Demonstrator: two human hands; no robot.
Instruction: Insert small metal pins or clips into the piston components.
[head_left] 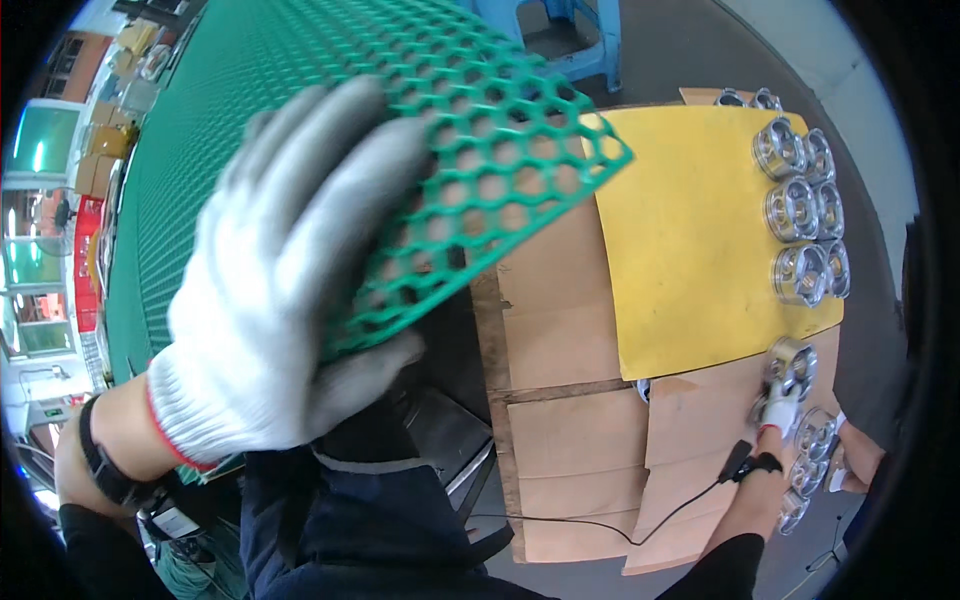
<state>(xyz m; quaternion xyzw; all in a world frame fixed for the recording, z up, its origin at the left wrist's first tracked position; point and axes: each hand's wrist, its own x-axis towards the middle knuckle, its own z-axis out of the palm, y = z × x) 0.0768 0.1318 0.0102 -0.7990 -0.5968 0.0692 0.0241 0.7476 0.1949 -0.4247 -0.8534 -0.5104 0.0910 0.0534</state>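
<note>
My left hand (275, 270), in a white knit glove, is closed over the edge of a green perforated mesh sheet (480, 150). Its fingers lie on top, and the thumb is below the edge. Far to the right, my right hand (780, 408), also gloved, reaches out over the cardboard. Its fingers are on a shiny silver piston (792, 362) and appear to grip it, though they are small and partly hidden. More pistons (815, 430) stand just beyond this hand.
Several pistons (790, 208) stand in rows on a yellow sheet (690, 240). Brown cardboard (570, 440) lies nearer. Another person's gloved hand (837, 470) is among the pistons at right. A black cable (600, 522) crosses the cardboard. A blue stool (590, 50) stands at the back.
</note>
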